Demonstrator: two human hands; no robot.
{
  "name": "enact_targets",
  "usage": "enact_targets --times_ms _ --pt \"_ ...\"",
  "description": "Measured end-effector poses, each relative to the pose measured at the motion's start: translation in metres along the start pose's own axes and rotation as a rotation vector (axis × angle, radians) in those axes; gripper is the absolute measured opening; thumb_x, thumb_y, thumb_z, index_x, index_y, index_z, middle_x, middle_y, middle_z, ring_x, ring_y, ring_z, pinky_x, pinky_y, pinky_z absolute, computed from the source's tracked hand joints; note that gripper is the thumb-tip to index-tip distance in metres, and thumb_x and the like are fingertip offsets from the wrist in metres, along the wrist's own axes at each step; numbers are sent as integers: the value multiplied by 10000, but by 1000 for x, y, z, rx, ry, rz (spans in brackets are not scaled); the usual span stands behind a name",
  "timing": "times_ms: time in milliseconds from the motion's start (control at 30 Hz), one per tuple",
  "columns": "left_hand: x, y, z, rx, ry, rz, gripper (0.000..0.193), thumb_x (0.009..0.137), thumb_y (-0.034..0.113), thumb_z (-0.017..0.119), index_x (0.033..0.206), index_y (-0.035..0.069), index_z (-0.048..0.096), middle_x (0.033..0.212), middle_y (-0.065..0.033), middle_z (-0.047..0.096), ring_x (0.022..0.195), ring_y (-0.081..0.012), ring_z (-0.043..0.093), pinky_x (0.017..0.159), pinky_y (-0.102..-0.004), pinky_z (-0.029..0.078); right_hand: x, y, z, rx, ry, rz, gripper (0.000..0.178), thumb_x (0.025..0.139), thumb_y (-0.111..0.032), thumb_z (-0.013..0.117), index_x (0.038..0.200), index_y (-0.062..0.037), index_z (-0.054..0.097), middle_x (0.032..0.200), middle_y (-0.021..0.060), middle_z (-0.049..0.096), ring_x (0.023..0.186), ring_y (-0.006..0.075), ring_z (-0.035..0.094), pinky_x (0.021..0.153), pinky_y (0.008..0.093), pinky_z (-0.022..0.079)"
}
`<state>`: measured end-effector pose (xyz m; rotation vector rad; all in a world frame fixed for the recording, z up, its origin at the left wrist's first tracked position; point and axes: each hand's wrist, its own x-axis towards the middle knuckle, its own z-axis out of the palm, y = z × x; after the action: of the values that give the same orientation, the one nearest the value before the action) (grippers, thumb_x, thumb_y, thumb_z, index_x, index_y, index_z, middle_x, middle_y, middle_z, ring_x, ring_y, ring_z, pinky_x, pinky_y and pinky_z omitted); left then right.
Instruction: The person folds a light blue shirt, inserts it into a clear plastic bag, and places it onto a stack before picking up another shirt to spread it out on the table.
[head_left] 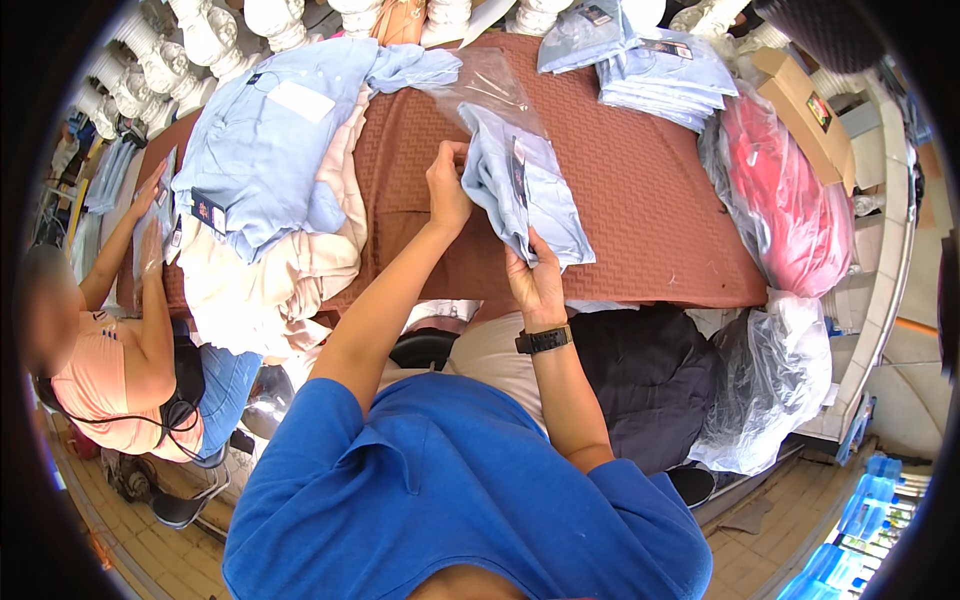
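Between my two hands is a folded light-blue shirt (pixel 540 190) with a dark tag, partly inside a clear plastic bag (pixel 495 85) whose loose end spreads toward the far side of the table. My left hand (pixel 450 190) is closed at the left edge of the bag and shirt, its fingertips partly hidden. At the near edge, my right hand (pixel 538 285), with a dark watch on the wrist, pinches the bagged shirt between thumb and fingers. Left of my left hand lies a heap of unfolded light-blue shirts (pixel 275 130) with tags, over cream cloth (pixel 270 280).
A brown patterned cloth (pixel 640 210) covers the table. Bagged light-blue shirts (pixel 665 80) are stacked at the far right, near a cardboard box (pixel 810 115) and a plastic-wrapped red bundle (pixel 785 190). White balusters (pixel 210 35) line the far edge. A co-worker (pixel 125 350) handles packages at left.
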<state>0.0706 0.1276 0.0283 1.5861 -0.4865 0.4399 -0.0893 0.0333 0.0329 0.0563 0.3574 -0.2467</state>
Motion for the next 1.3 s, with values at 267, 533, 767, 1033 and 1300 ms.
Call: enact_targets --times_ms 267,533,767,1033,1300 --pt "19 26 -30 -1059 -251 -1128 466 1011 377 576 1308 18 547 1270 -133 621 1233 -224 555 1055 -371 428 -8 11 11 -318 74 -112 309 987 -6 550 1283 62 494 1239 161 611 1132 287 632 950 437 579" --pt "-47 50 -65 -1284 -301 -1001 684 1014 461 521 1533 64 318 1516 -127 434 1375 -256 443 1157 -411 329 0 42 8 -432 38 -176 442 992 -57 579 1403 -56 415 1329 107 553 1207 270 587 973 480 557" --pt "-114 37 -65 -713 -546 -747 616 1004 506 528 1444 82 450 1382 -91 533 1246 -192 520 1050 -324 402 -9 63 15 -668 113 -276 511 982 -177 655 1406 -60 394 1305 77 538 1124 198 576 870 363 555" --pt "-86 53 -29 -1001 -99 -1053 280 1007 305 542 1149 72 600 1029 -56 669 910 -178 637 777 -352 526 -41 36 12 -1052 120 -269 591 905 -308 757 1288 -1 428 1017 99 621 770 124 625 631 253 553" --pt "-92 48 -29 -839 74 -941 409 964 142 666 1316 0 513 1262 -93 598 1147 -199 599 981 -369 509 -23 2 -13 -1224 191 -421 414 951 -267 704 1087 89 544 965 155 642 772 151 655 598 278 592"
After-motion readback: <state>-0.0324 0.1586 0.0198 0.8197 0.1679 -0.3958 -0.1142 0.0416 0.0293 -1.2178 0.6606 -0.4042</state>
